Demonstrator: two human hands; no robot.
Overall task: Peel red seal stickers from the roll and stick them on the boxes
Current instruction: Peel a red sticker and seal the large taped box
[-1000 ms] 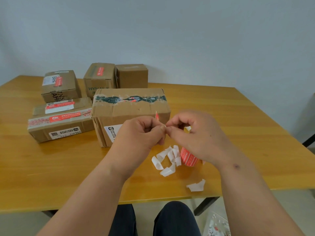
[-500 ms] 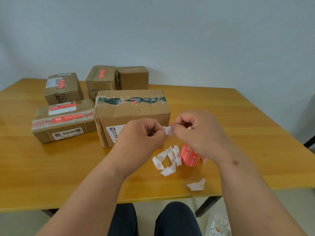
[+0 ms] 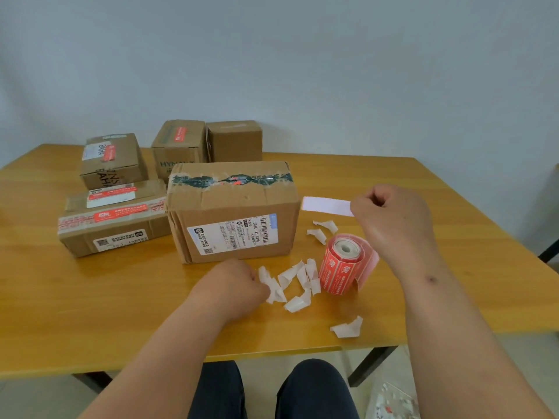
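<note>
Jutting leftward from the pinching right fingers point(image 3: 360, 207), the peeled sticker point(image 3: 326, 205); left fingers' grip unclear

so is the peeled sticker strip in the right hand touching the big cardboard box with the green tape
Apart. The head view shows tabletop between the strip, pinched by the right hand, and the box.

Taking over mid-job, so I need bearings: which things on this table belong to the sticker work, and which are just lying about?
In the job:
- red roll of seal stickers
- pale peeled sticker strip pinched by right hand
- large brown cardboard box
- four smaller cardboard boxes

Lying about:
- curled white backing scraps, beside left hand
</note>
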